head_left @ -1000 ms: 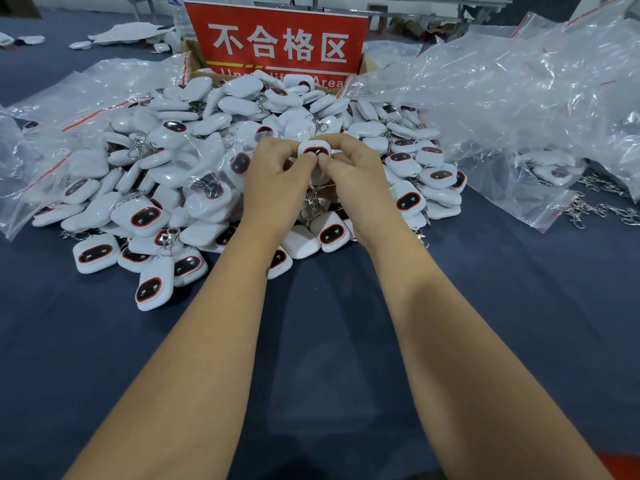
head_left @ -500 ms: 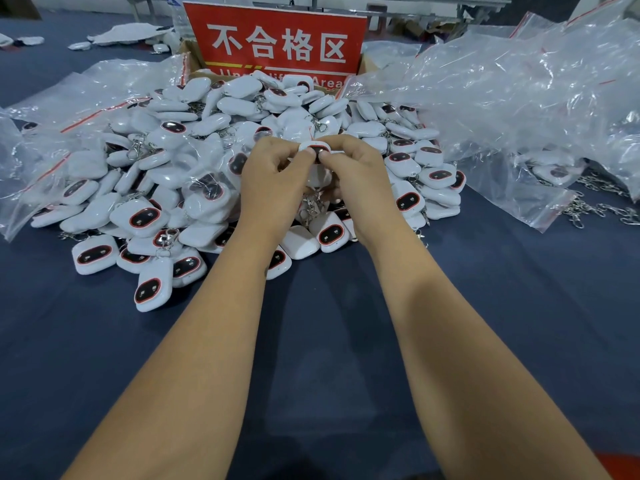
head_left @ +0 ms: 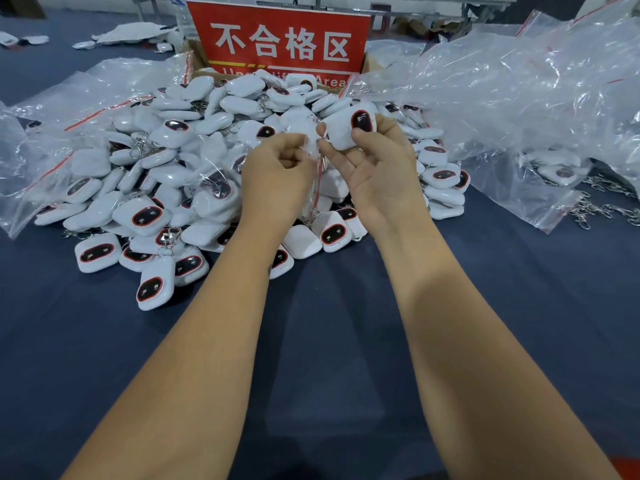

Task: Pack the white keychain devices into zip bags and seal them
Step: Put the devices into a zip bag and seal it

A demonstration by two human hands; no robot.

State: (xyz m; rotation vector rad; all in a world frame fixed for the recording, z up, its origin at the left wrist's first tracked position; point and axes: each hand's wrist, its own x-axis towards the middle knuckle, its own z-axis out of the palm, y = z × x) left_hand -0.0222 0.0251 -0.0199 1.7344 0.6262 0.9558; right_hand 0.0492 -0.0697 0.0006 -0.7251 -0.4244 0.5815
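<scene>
A large pile of white keychain devices (head_left: pixel 214 161) with dark red-rimmed screens covers the blue table ahead of me. My right hand (head_left: pixel 377 174) pinches one white device (head_left: pixel 349 129) between thumb and fingers, raised above the pile. My left hand (head_left: pixel 277 174) is curled and pinches the edge of a small clear zip bag (head_left: pixel 311 157) with a red seal strip, which hangs between both hands. The device sits at the bag's mouth; how far inside it is cannot be told.
A heap of clear zip bags (head_left: pixel 519 91) lies at the right, more bags (head_left: pixel 52 133) at the left. A red sign (head_left: pixel 280 43) stands behind the pile. Loose metal chains (head_left: pixel 606 209) lie at the far right on the blue cloth (head_left: pixel 329 323).
Both hands were pressed together around the device a second ago. They have drawn apart, the right hand lifting the device up and right, the left holding the bag's edge.
</scene>
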